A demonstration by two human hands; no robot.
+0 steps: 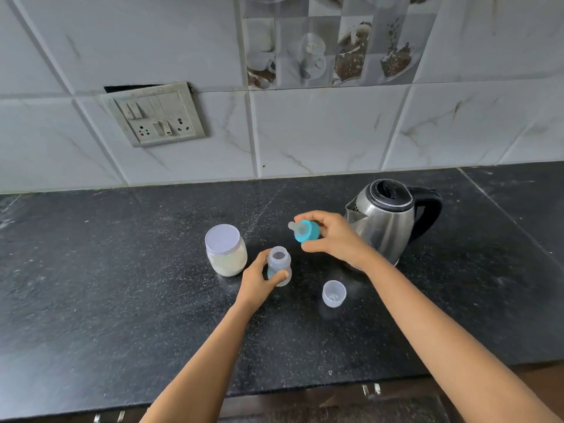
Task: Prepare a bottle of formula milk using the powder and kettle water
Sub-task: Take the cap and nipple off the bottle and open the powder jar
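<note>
A small clear baby bottle (279, 261) stands upright on the black counter (122, 285) with its mouth uncovered. My left hand (258, 280) grips its body from the left. My right hand (332, 236) holds the teal screw ring with its clear teat (305, 230) in the air, above and to the right of the bottle, teat pointing left. A jar of white powder (225, 250) with a white lid on stands just left of the bottle. The steel kettle (387, 218), lid down, sits behind my right hand.
A clear bottle cap (334, 294) rests mouth-up on the counter right of the bottle. A tiled wall with a switch and socket plate (155, 114) rises at the back. The counter's front edge runs below my forearms, with cabinet handles (370, 389) under it.
</note>
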